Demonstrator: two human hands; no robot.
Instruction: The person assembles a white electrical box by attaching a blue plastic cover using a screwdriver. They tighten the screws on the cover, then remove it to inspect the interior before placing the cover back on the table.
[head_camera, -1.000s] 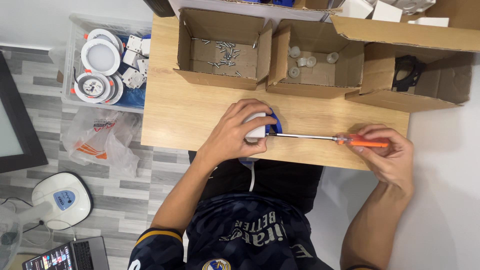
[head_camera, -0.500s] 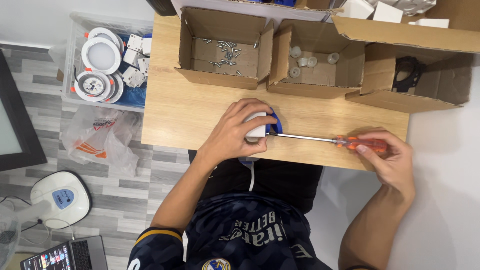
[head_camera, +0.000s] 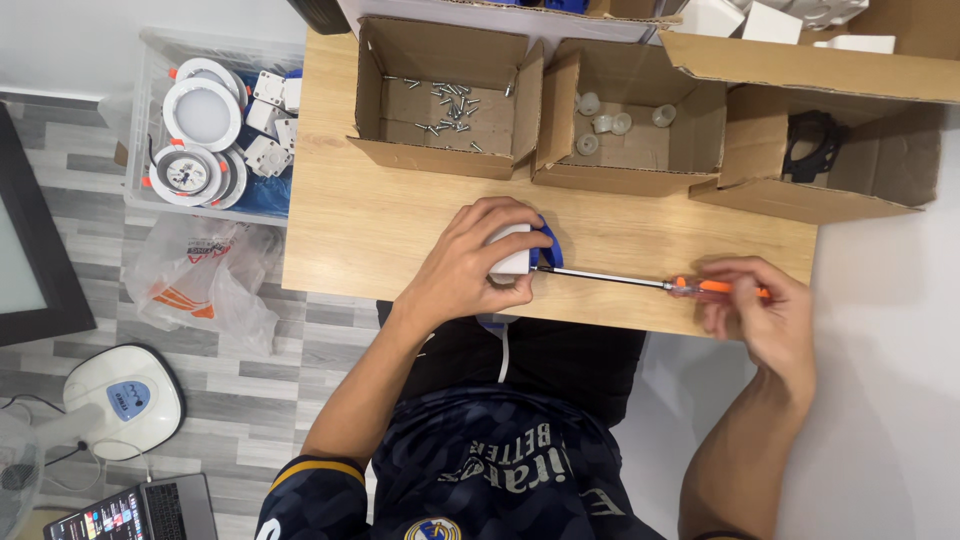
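Hands at work over a light wooden table (head_camera: 380, 225), seen from above. The left hand (head_camera: 470, 265) is cupped over a small white plastic box (head_camera: 512, 252) near the table's front edge, fingers curled and pressing it down; blue wire (head_camera: 547, 240) shows just behind it. The right hand (head_camera: 765, 315) pinches the orange handle of a long thin screwdriver (head_camera: 640, 282), which lies level with its tip touching the box's side. The box looks light, hard and smooth, likely to slide unless held from above across its top and sides. Behind stand three open cardboard boxes: one with loose screws (head_camera: 450, 100), one with small white caps (head_camera: 610, 120), one with a black part (head_camera: 812, 145). A clear bin of round white lamps (head_camera: 200, 115) sits on the floor to the left.
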